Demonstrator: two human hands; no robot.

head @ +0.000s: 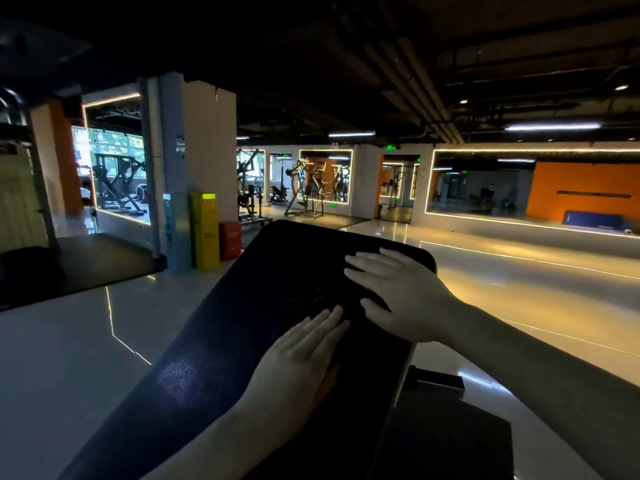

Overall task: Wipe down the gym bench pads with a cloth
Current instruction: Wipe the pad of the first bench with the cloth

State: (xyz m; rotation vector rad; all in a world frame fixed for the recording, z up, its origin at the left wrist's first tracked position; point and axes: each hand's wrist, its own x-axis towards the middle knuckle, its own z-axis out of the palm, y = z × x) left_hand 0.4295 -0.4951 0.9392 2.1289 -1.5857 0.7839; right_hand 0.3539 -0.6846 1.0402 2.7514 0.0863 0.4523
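Left hand (298, 355), right hand (398, 296) were laid open-palmed on long black textured bench pad (207, 341) | cloth not discerned | risk: far edge missed in dimness

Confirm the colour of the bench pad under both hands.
Black, with a faint sheen; the long leather-look bench pad shows best in the head view.

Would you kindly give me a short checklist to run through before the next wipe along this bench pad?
1. Flat contact of the left hand on the bench pad: ok.
2. Flat contact of the right hand farther up the pad, fingers spread: ok.
3. A cloth under the hands: cannot tell, everything there is dark.
4. The pad's far edge within the right hand's reach: ok.
5. The pad already wiped clean: cannot tell.
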